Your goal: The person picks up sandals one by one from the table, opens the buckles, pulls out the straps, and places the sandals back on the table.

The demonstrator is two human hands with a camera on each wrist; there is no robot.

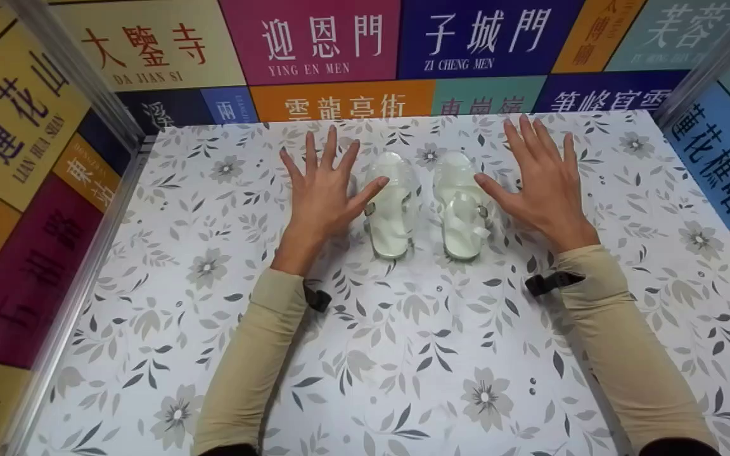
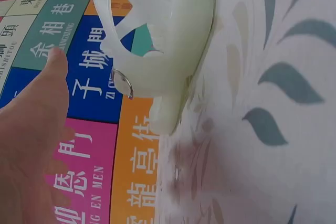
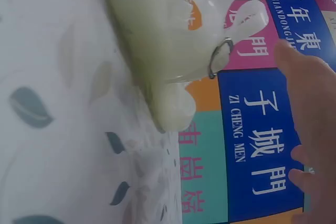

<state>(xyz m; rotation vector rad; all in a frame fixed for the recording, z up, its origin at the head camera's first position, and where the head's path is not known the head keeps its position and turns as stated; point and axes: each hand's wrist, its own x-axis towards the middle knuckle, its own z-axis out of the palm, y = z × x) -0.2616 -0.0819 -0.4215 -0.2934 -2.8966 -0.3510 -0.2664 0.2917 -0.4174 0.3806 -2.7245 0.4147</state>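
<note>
Two pale, milky-white translucent sandals stand side by side on the tabletop. Beside the left sandal (image 1: 393,237) my left hand (image 1: 320,199) is spread, its thumb overlapping the sandal's edge in the head view. The left wrist view shows that hand (image 2: 31,129) apart from the sandal (image 2: 184,40) and its metal buckle (image 2: 122,83). To the right of the right sandal (image 1: 457,170), my right hand (image 1: 545,190) has its fingers fanned out and holds nothing. A strap end (image 3: 252,22) sticks out past the right sandal's buckle (image 3: 219,59) in the right wrist view.
A white cover with grey flowers and leaves (image 1: 403,354) spreads over the table. Colourful panels with Chinese lettering (image 1: 311,41) stand behind it and at both sides. Clear rails (image 1: 76,316) run along the side edges. Both wrists wear dark bands (image 1: 317,297).
</note>
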